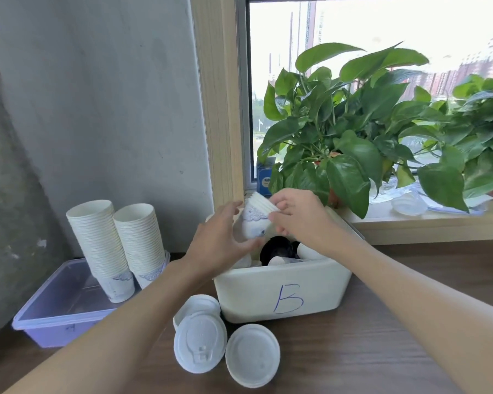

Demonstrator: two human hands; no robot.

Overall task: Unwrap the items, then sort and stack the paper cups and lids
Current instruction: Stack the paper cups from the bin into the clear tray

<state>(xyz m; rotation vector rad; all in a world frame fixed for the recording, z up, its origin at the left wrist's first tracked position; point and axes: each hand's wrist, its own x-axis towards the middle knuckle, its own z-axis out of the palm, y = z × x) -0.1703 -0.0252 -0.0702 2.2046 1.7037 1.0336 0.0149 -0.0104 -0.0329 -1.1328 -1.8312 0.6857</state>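
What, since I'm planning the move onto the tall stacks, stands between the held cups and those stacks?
Nothing visible. The held cups, in the left hand and right hand over the bin, face open air toward the tall stacks.

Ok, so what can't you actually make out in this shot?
Head view, all of it:
Held cups: the count, since the left hand and right hand cover part of the stack.
Bin: most contents, hidden by its front wall and the hands.
Blue box: its print is too small, and leaves overlap it.
Tray: its front marking is blurred.
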